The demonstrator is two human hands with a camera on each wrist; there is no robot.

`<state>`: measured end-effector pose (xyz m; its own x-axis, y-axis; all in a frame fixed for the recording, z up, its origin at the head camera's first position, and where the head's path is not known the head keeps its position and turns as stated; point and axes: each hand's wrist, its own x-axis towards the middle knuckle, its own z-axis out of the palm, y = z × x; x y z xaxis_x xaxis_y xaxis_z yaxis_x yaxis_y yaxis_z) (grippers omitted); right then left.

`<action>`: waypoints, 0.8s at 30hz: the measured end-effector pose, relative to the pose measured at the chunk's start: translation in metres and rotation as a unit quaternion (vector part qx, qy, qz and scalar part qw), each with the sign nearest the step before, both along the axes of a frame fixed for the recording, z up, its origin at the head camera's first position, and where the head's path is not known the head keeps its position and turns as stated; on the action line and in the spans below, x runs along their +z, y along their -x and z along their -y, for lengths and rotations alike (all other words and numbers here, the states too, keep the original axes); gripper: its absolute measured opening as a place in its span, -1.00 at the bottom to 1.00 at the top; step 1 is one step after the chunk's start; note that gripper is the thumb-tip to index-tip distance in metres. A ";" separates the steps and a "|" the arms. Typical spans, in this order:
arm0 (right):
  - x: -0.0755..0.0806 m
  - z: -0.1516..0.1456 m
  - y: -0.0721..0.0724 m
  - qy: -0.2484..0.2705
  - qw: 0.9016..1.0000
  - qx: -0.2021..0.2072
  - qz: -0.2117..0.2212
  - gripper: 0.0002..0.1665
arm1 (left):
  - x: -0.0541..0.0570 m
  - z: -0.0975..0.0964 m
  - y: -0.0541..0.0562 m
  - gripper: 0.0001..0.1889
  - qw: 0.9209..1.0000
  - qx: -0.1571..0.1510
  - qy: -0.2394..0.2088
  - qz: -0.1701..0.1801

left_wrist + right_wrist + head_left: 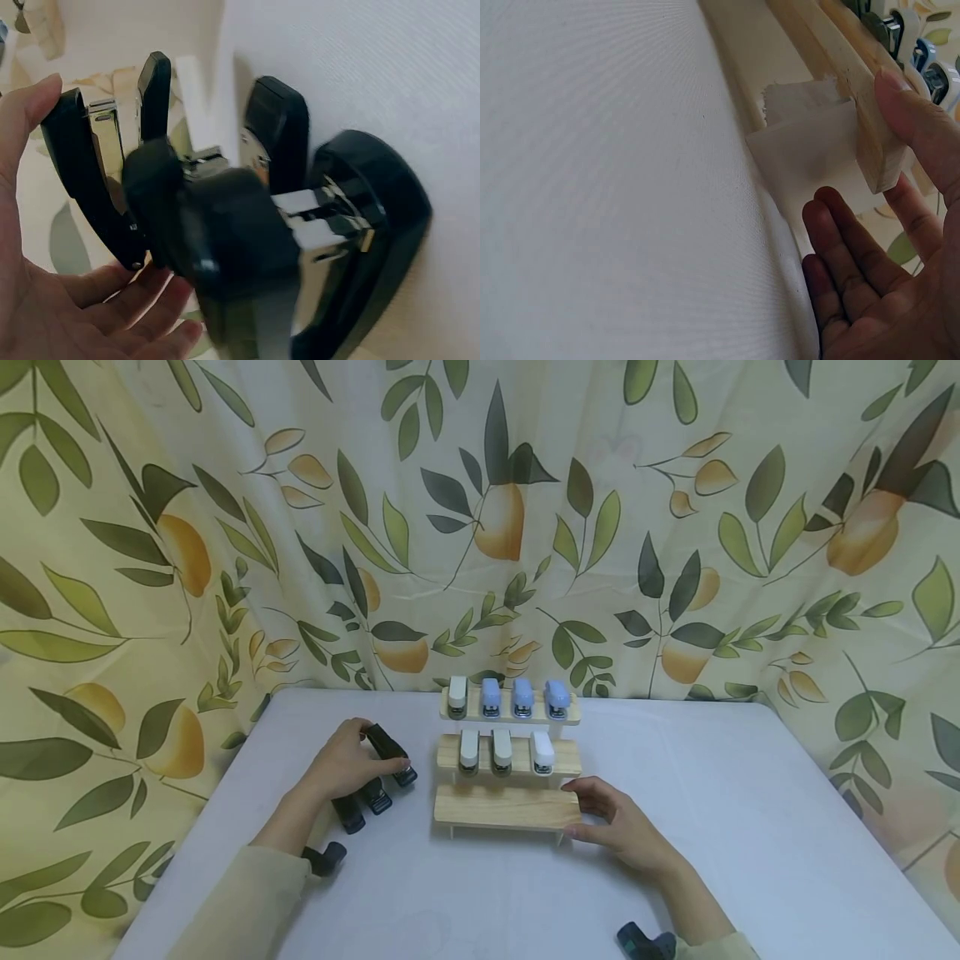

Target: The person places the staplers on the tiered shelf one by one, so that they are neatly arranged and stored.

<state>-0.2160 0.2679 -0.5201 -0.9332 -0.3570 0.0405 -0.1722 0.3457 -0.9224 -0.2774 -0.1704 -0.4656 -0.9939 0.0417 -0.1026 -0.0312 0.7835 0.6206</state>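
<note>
My left hand (pixel 345 766) grips a black stapler (pixel 388 750) between thumb and fingers, left of a three-tier wooden rack (pixel 506 806). The left wrist view shows the thumb at one end of this stapler (pixel 75 150) and the fingers near its hinge end. Two more black staplers, one nearer (pixel 348 814) and one in the middle (pixel 375 795), lie beside that hand. At the rack's right end, my right hand (pixel 618 827) pinches the lowest shelf's end (pixel 881 150) between thumb and index finger; its other fingers (pixel 855 255) extend below.
The top shelf carries a pale stapler (pixel 457 697) and three blue ones, including a middle one (pixel 522 697). Three pale staplers, one white (pixel 542 752), stand on the middle shelf. A white cloth (pixel 750 827) covers the table; a leaf-patterned curtain (pixel 570 568) hangs behind.
</note>
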 end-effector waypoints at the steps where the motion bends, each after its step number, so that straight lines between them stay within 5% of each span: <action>1: 0.000 0.000 0.000 0.000 1.000 0.000 -0.001 -0.34 | 0.002 0.000 -0.001 0.21 1.000 -0.002 -0.001 -0.003; 17: 0.001 0.000 -0.001 0.002 1.000 -0.001 -0.001 -0.33 | 0.023 -0.008 -0.022 0.25 0.998 -0.042 -0.014 -0.036; 24: 0.000 0.001 -0.001 -0.004 1.000 -0.005 0.004 -0.33 | 0.030 -0.014 -0.032 0.25 0.998 -0.036 -0.028 -0.036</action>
